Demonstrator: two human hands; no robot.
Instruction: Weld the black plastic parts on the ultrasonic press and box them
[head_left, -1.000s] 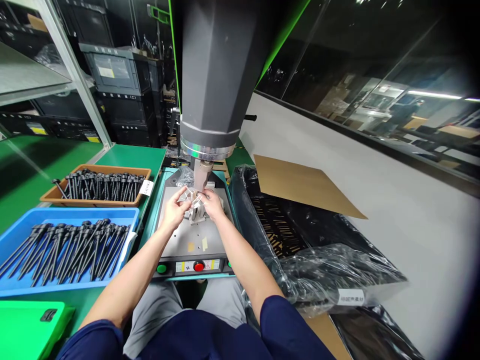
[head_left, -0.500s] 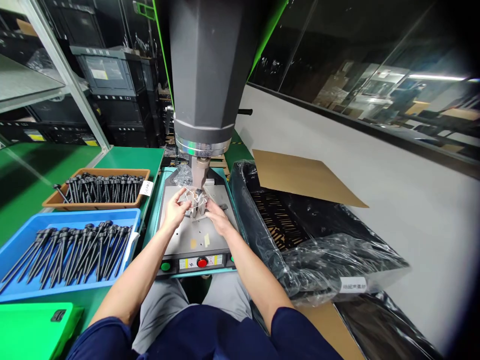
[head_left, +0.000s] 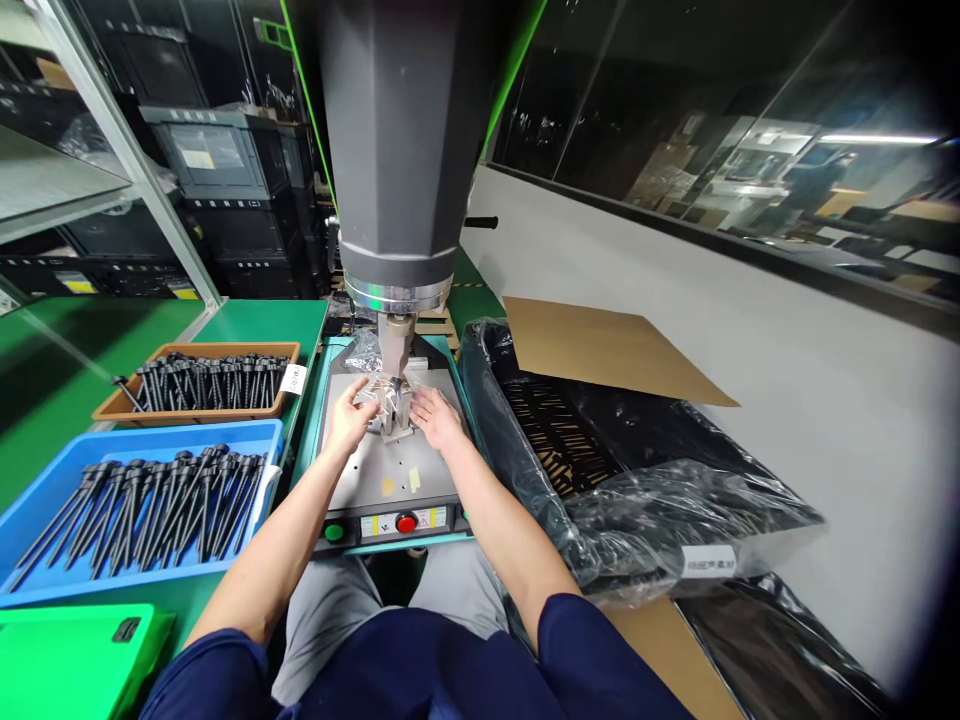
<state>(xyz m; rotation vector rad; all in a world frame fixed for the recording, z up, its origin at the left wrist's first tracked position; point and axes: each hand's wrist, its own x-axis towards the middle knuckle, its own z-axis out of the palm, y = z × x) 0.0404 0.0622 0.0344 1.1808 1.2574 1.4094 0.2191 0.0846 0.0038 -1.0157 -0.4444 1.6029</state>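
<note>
Under the grey machine head (head_left: 401, 170), a metal horn (head_left: 394, 345) points down at a small metal fixture (head_left: 396, 420) on the grey base plate. A small dark part (head_left: 395, 384) shows at the horn's tip, its kind too small to tell. Clear plastic film (head_left: 366, 350) lies crumpled around and behind the fixture. My left hand (head_left: 351, 418) is beside the fixture's left, thumb and fingers apart, close to the clear film. My right hand (head_left: 438, 418) lies open on the other side, fingers stretched toward the fixture. Neither hand shows a held thing.
A brown tray (head_left: 112, 412) and a blue tray (head_left: 274, 440) on the left hold several black rod-like parts with wide heads. A green lid (head_left: 67, 660) is nearer. The base carries a red button (head_left: 406, 523) and a green button (head_left: 334, 532). Right stands a plastic-lined box (head_left: 510, 450) under cardboard (head_left: 615, 345).
My right hand has turned and opened slightly away from the fixture, its fingers straighter. My left hand stays nearly in place. The whole view has shifted slightly.
</note>
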